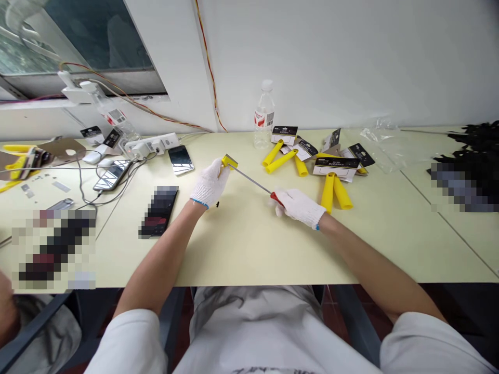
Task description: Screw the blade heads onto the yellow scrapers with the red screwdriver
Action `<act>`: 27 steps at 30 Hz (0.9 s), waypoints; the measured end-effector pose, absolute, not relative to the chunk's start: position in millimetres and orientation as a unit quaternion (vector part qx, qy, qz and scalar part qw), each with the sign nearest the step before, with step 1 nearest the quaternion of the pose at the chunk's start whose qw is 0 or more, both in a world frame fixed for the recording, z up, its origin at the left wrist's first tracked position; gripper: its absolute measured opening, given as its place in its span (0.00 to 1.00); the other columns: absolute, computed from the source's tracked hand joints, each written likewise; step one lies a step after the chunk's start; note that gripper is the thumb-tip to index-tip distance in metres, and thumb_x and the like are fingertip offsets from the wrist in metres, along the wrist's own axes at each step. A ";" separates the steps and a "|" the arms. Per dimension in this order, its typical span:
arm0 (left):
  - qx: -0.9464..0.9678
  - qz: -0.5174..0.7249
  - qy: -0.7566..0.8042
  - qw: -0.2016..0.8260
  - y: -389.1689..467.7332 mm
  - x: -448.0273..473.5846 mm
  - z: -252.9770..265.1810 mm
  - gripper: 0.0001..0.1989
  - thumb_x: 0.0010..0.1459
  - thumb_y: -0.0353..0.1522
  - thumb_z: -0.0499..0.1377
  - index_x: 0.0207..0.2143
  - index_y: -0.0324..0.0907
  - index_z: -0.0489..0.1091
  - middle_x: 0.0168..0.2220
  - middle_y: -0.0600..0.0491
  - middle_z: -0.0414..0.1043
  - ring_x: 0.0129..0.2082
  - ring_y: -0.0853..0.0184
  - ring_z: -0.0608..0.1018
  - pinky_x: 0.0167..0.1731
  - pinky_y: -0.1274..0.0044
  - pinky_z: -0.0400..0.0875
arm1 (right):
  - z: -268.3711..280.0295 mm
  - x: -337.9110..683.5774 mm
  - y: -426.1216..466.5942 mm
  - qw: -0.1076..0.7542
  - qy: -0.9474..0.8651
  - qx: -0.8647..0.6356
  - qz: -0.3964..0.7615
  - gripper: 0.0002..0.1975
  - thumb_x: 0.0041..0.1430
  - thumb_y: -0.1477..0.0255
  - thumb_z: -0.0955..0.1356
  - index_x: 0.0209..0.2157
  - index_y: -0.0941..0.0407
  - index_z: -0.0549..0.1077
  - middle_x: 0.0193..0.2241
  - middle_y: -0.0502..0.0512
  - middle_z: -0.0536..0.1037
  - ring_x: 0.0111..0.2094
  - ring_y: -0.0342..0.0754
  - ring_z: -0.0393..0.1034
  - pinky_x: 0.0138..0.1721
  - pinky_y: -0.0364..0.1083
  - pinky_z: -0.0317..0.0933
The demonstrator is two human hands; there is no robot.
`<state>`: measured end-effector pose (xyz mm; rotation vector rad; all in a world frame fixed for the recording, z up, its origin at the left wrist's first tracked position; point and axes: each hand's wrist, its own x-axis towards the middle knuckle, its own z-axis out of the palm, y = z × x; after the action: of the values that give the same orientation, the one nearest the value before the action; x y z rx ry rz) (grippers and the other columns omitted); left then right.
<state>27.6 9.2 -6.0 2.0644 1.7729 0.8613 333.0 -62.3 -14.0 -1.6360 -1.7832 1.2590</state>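
Note:
In its white glove, my left hand (211, 183) is closed on a yellow scraper head (230, 162) with a grey metal edge. My right hand (299, 206), also gloved, grips the red handle of a screwdriver (253, 181). The long shaft runs up and left to the yellow head; whether its tip sits in a screw is too small to tell. A small black piece, perhaps a screw (217, 204), lies on the table just below my left hand. Several yellow handles (328, 192) with black-and-white cards lie beyond my right hand.
A clear plastic bottle (264, 117) stands by the wall. Phones (181, 159), a power strip (158, 143) and tangled cables lie on the left. A clear plastic bag (384, 145) and a black pile (473, 156) are on the right. Another person's arm (7, 311) shows at lower left.

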 end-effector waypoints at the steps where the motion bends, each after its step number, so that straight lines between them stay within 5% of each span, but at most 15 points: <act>1: 0.715 0.299 0.615 0.144 9.4 27.8 -5.9 0.10 0.76 0.42 0.56 0.43 0.47 0.69 0.28 0.53 0.74 0.29 0.60 0.78 0.34 0.72 0.64 | -14.3 333.2 -62.3 0.210 -0.633 -0.581 0.467 0.35 0.79 0.42 0.58 0.36 0.54 0.79 0.26 0.53 0.77 0.26 0.47 0.66 0.30 0.46 0.58; 13: 0.711 0.321 0.607 0.149 11.1 25.6 -8.3 0.08 0.75 0.40 0.57 0.44 0.48 0.69 0.30 0.52 0.75 0.29 0.59 0.79 0.36 0.71 0.66 | -7.7 332.5 -63.7 0.225 -0.663 -0.596 0.392 0.25 0.77 0.46 0.65 0.35 0.52 0.69 0.26 0.49 0.72 0.28 0.47 0.64 0.32 0.48 0.57; 27: 0.681 0.351 0.614 0.188 9.7 27.5 -5.0 0.08 0.79 0.38 0.62 0.45 0.44 0.71 0.32 0.52 0.75 0.34 0.63 0.79 0.37 0.74 0.69 | -7.2 341.8 -52.5 0.196 -0.708 -0.607 0.302 0.35 0.72 0.34 0.62 0.29 0.51 0.64 0.27 0.52 0.72 0.32 0.50 0.63 0.36 0.50 0.55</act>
<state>27.5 9.7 -5.0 1.9165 1.7287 0.9890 341.8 -52.5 -7.2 -1.7004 -1.9837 0.8458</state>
